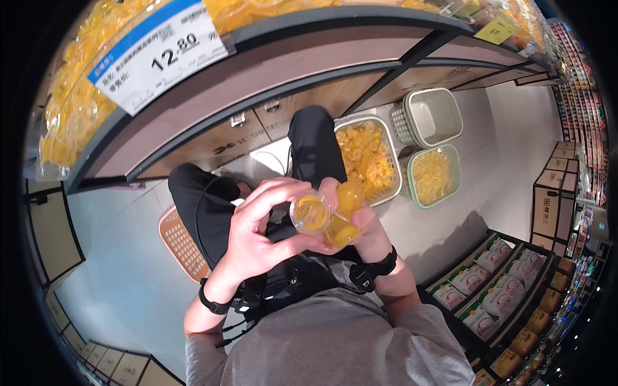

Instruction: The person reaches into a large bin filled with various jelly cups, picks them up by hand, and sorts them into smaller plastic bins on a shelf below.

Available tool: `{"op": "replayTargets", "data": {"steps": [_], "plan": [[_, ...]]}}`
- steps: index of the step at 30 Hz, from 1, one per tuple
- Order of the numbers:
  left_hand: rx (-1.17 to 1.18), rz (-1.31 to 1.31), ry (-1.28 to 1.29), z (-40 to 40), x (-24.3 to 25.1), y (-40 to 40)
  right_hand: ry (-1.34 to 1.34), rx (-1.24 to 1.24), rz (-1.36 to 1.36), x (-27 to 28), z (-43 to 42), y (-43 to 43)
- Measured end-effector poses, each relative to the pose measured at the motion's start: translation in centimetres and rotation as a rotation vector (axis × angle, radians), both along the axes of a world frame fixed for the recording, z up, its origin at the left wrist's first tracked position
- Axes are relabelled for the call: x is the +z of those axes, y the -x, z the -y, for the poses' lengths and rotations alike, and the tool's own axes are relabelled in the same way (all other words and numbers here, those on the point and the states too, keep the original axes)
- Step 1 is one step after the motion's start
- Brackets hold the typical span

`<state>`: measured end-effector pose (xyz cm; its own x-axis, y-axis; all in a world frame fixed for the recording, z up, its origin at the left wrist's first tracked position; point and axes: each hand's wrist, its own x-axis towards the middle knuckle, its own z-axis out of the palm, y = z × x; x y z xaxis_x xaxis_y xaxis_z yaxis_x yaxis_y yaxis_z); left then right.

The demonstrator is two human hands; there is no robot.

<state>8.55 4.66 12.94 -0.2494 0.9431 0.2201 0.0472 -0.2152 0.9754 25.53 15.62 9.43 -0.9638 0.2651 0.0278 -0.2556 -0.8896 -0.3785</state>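
My left hand [258, 229] pinches a small clear cup of yellow jelly [310, 213] between thumb and fingers, its round face turned up towards me. Against it, my right hand [368, 223] grips several more yellow jelly cups [349, 198]; the fingers hide part of them, so whether they touch the left one cannot be told for certain. Beyond my right knee stands a white plastic basket [397, 166] heaped with similar yellow cups. To its right, a pale green basket [409, 186] holds smaller-looking yellow pieces.
Pale stacked baskets [459, 116] stand on the tiled floor. A pink-orange basket [186, 243] is beside my left leg. Ahead runs a display shelf [328, 55] with yellow packs and a price tag [159, 53]. Crates of white packages [502, 294] lie at the right.
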Motion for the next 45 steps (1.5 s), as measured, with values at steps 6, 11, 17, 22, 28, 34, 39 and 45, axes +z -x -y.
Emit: {"op": "replayTargets", "data": {"steps": [6,11,17,22,28,34,39,45], "plan": [[0.017,-0.071,-0.012,0.6,0.5,-0.8,0.033,-0.034,-0.163,-2.1,1.6,-0.6],[0.076,-0.124,-0.06,1.2,0.4,-0.6,0.049,0.056,-0.083,-1.9,1.5,-1.0],[0.123,-0.193,-0.055,1.4,0.5,-0.2,0.004,0.078,-0.091,-2.9,1.5,-0.5],[0.111,-0.12,0.003,1.6,0.0,0.5,-0.001,0.138,-0.092,-3.8,1.0,-0.8],[0.256,-0.001,0.107,-1.5,-0.9,-0.4,0.115,0.206,0.204,-5.8,1.9,-2.4],[-0.016,-0.347,0.209,-5.9,-0.6,-1.3,0.042,0.157,0.333,-6.3,2.0,-3.6],[-0.335,-0.186,0.344,-2.4,-2.1,-0.1,-0.307,0.183,0.479,-3.9,0.9,-2.9],[-0.305,-0.196,0.366,-0.5,-3.0,1.2,-0.506,0.164,0.516,-2.8,1.4,-1.5]]}}
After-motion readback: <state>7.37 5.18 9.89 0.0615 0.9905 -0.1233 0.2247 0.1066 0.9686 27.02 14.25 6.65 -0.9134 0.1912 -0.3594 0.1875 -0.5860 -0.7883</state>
